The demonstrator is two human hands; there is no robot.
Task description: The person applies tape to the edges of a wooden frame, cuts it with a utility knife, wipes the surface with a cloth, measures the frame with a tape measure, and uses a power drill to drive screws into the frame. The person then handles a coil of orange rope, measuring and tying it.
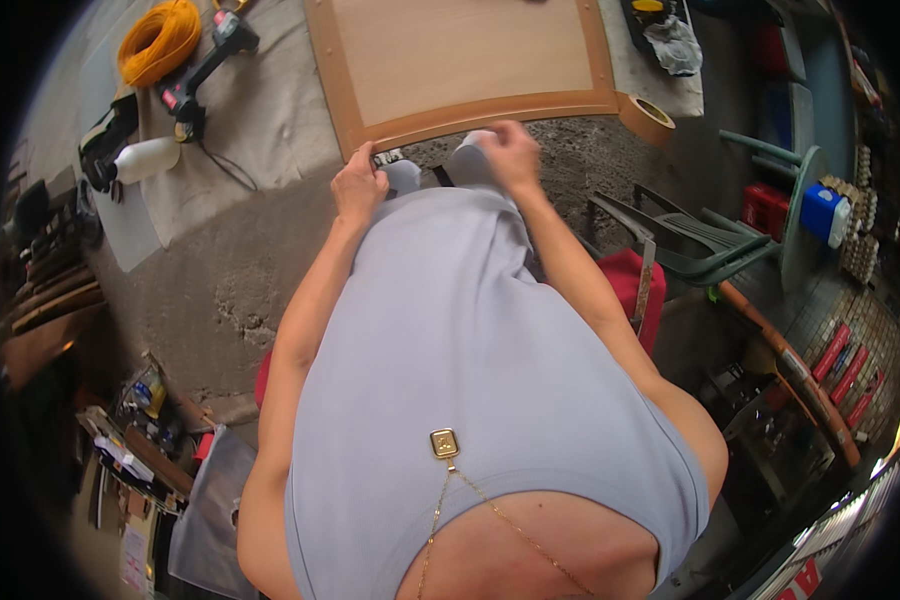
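A flat tan panel (460,50) with brown tape-like borders lies in front of me on the table. At its near left corner is my left hand (358,188), with thumb and fingers drawn together in a pinch. Anything between those fingertips is too small to make out. My right hand (513,158) is just below the middle of the panel's near edge, its fingers bent and smeared by motion. Whether it holds anything does not show. Beside the near right corner rests a roll of brown tape (660,123).
On the cloth-covered table (270,120) to the left are a coil of orange cord (160,42), a black and red power tool (182,100) and a white bottle (147,158). Crumpled clear plastic (675,47) lies at the right. Green chairs (705,240) stand on my right.
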